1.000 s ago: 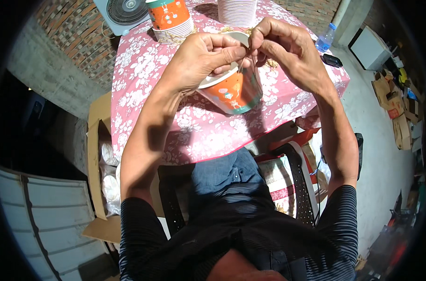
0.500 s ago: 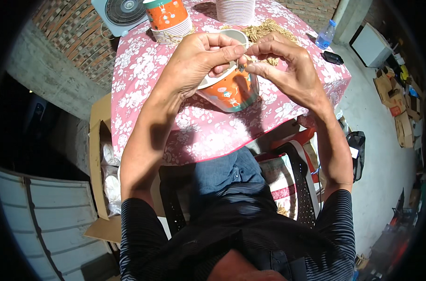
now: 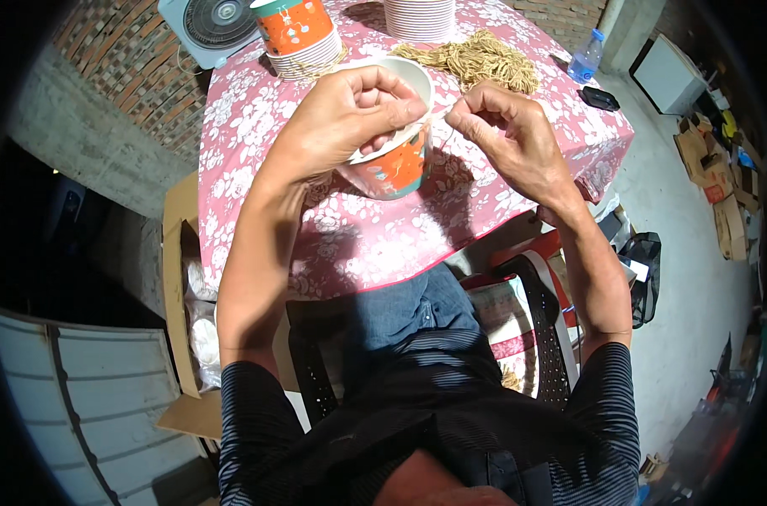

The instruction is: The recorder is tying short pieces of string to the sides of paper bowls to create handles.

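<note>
An orange paper bucket [image 3: 403,165] with a green base band and white inside is tilted on the flowered tablecloth in front of me. My left hand [image 3: 341,114] is closed at its rim, thumb and fingers pinching the near edge. Just right of the rim, my right hand [image 3: 514,139] pinches thumb against forefinger on what looks like a thin cord [image 3: 439,115] running to the rim; its ends are hidden by my fingers. Beyond my right hand lies a loose bundle of tan cords [image 3: 501,63].
At the back left stand stacked orange buckets [image 3: 299,32] beside a box fan [image 3: 219,24]. A white stack of buckets [image 3: 420,18] is at the far middle. A plastic bottle [image 3: 586,59] and a small black object [image 3: 599,99] sit near the right edge. An open carton [image 3: 177,278] is at left.
My right hand has drawn away to the right from my left hand, opening a gap between them. My left hand and the bucket have shifted slightly left, uncovering more of the cord bundle.
</note>
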A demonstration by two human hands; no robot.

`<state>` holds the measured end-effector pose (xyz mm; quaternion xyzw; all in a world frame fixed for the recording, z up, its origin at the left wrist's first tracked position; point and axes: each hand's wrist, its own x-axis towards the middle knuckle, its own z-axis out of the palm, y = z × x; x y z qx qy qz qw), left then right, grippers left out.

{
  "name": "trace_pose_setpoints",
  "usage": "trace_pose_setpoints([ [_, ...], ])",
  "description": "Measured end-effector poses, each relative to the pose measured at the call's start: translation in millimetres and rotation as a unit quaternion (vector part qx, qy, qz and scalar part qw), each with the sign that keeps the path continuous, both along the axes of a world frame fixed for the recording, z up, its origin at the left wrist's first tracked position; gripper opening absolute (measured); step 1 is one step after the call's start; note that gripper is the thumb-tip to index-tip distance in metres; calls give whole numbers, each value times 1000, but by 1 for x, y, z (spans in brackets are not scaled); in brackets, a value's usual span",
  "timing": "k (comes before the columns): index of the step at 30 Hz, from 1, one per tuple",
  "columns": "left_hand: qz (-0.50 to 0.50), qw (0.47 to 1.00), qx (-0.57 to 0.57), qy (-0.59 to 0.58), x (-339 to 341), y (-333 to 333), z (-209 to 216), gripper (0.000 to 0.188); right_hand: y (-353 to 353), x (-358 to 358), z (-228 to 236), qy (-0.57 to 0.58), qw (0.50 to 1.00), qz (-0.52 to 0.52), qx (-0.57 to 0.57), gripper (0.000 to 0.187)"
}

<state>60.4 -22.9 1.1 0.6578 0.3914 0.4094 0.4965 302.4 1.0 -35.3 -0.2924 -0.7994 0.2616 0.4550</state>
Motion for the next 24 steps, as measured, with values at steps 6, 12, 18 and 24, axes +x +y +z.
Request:
trace_pose_setpoints([
  [6, -61, 980, -70, -178, 3, -5, -7, 38, -10, -7, -7, -34, 999, 2, 14, 27],
  [12, -23, 999, 25, -32, 11, -12, -10, 39, -20, -7, -3, 8, 990, 50, -131, 25],
  [18, 62, 991, 114, 34, 24, -27, -13, 28, -19, -5, -2, 57, 963, 100, -244, 28],
  [24, 59, 980, 144, 123, 22, -28, -15, 26, -24, -7, 0, 73, 970, 71, -223, 32],
])
